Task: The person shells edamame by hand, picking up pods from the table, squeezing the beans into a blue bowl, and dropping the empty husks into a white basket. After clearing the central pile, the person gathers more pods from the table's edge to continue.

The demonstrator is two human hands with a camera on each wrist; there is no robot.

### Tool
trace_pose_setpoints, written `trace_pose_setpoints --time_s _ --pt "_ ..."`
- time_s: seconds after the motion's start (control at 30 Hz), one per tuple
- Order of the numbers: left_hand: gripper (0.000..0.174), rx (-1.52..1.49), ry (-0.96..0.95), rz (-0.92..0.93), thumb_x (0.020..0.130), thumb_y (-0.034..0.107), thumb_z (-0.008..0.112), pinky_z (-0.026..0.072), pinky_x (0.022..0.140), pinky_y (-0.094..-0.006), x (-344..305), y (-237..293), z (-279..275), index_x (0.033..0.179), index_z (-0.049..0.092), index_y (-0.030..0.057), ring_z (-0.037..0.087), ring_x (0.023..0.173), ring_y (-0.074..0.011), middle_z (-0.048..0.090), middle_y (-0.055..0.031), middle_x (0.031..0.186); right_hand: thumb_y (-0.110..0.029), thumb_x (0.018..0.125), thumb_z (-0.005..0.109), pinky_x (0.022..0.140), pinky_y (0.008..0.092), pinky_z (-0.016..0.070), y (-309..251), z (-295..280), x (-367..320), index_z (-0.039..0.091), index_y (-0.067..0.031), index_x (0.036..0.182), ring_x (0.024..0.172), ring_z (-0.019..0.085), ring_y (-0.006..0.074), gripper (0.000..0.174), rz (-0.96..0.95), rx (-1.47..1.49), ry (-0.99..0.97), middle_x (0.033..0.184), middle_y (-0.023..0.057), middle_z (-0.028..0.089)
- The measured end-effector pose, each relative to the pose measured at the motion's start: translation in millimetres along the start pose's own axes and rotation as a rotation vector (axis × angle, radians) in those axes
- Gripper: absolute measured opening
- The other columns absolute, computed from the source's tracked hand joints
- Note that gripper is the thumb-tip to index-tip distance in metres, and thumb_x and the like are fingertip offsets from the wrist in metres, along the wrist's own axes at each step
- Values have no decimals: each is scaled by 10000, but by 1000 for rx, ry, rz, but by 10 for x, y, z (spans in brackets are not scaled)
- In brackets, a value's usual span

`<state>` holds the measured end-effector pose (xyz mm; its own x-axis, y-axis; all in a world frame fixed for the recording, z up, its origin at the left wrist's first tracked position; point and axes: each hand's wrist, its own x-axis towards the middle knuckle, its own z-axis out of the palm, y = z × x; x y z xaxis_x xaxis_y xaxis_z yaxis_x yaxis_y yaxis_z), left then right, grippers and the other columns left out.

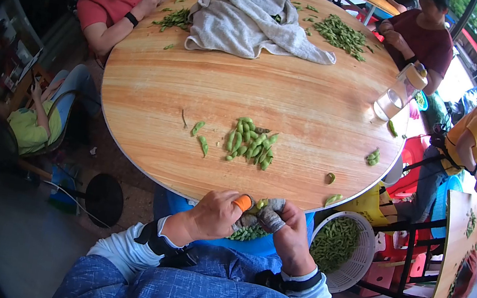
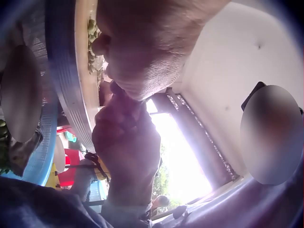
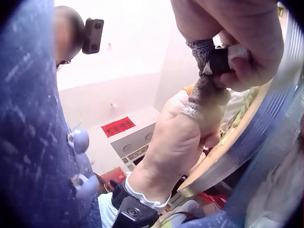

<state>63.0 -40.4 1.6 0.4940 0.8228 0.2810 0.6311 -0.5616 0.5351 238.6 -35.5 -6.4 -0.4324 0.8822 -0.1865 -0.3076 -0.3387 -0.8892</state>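
In the head view the left hand, with an orange cover on one finger, and the right hand, its fingertips wrapped in grey, meet at the table's near edge. Both pinch a green pod between them. Beneath the hands, shelled green beans lie in a blue container. A small pile of pods rests on the round wooden table ahead. In the right wrist view the right hand and left hand touch at their fingertips; the pod cannot be made out there.
A grey cloth lies at the table's far side, near more pods. A water bottle stands at the right edge. A white basket of pods is below right. Several people sit around.
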Motion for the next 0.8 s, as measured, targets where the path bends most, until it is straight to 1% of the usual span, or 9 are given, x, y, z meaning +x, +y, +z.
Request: trace_pose_setpoints --time_s 0.1,0.2,0.33,0.4,0.5,0.53,0.6,0.7,0.8 --pt "219 42 -19 28 704 119 588 447 585 -343 -60 -81 50 877 524 0 555 675 -289 542 -143 739 -36 797 550 662 205 411 22 -17 -15 549 10 886 738 513 74 100 31 -67 -18 818 9 581" --pt "145 -570 80 -112 783 118 546 435 576 -317 -33 -21 126 880 525 12 535 647 -201 524 -88 696 -29 798 544 671 216 415 14 16 -24 552 16 895 748 516 74 107 -12 -31 -46 824 4 582" --pt "113 -849 94 -286 852 112 461 402 559 -246 -77 -62 185 873 524 21 478 631 -95 509 -12 680 -11 778 553 660 241 427 31 95 -31 561 14 902 744 542 105 127 -107 -30 -52 806 29 594" --pt "123 -1077 10 -557 850 96 449 402 592 -238 -85 -25 114 868 522 0 470 667 -74 518 0 696 -36 778 575 634 241 429 19 91 -15 570 8 884 726 544 98 115 -276 -364 -43 785 25 596" --pt "131 -1282 -64 -745 863 104 431 384 575 -214 -22 -10 49 860 521 9 440 653 -52 492 37 689 -45 777 586 614 238 429 15 48 8 578 4 878 708 541 91 112 -561 -832 -29 766 26 594" --pt "128 -1192 -52 -668 861 108 437 374 557 -204 -20 -19 61 859 523 13 431 640 -45 487 40 685 -44 777 587 611 237 429 15 38 15 580 3 879 703 539 90 112 -661 -983 -25 762 27 594" --pt "123 -1012 -29 -516 858 115 447 354 520 -185 -19 -49 98 857 527 21 412 614 -30 477 47 676 -35 775 587 612 233 429 -40 72 -19 577 6 886 699 534 84 119 -535 -848 -12 764 21 592" --pt "144 -1075 -52 -521 863 140 439 329 466 -168 -13 -33 71 853 529 28 420 557 -25 474 39 646 -15 759 584 611 235 428 -15 90 -36 573 4 894 691 535 106 136 -298 -450 8 744 50 580" --pt "163 -1264 -102 -745 864 157 429 315 429 -164 -13 -11 -8 838 537 38 424 507 -29 487 19 628 -36 783 574 616 228 431 10 43 -30 565 14 901 714 523 79 128 -179 -225 -4 774 26 584"
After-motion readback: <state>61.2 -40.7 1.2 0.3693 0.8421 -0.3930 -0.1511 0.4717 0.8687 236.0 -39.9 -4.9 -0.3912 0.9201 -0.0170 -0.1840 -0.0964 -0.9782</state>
